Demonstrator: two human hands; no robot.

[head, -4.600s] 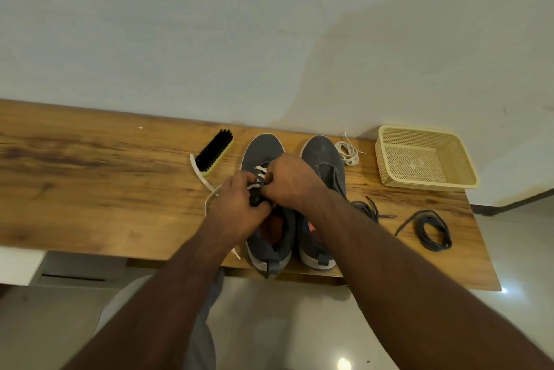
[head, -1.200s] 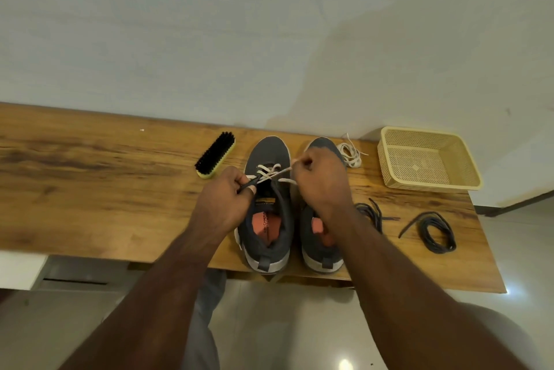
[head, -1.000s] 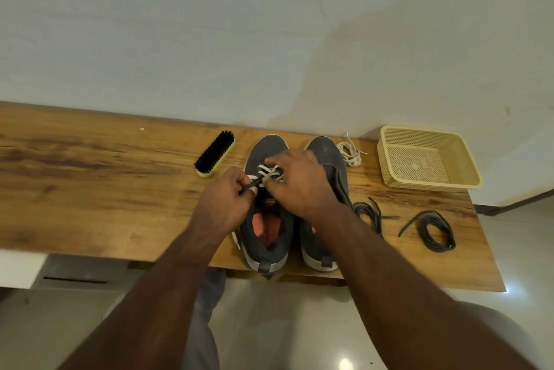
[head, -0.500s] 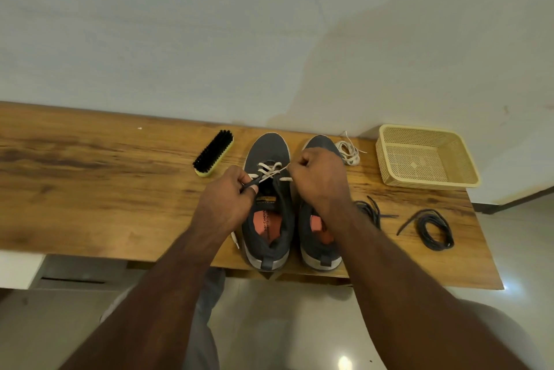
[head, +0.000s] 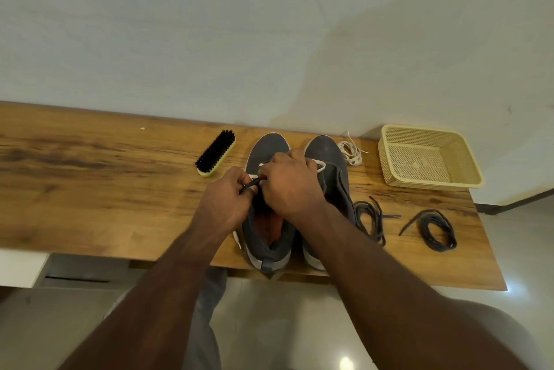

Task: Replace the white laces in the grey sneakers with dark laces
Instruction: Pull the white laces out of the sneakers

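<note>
Head view | left hand [head: 223, 205] pinches tongue – likely | right hand [head: 289, 181] pinches white lace [head: 319, 164] – left sneaker [head: 271, 219]

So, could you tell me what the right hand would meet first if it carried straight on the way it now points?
The right hand points leftward across the left grey sneaker; it would first meet the left hand, whose fingers pinch a dark strip at the eyelets. They look almost touching, though depth is unclear.
</note>
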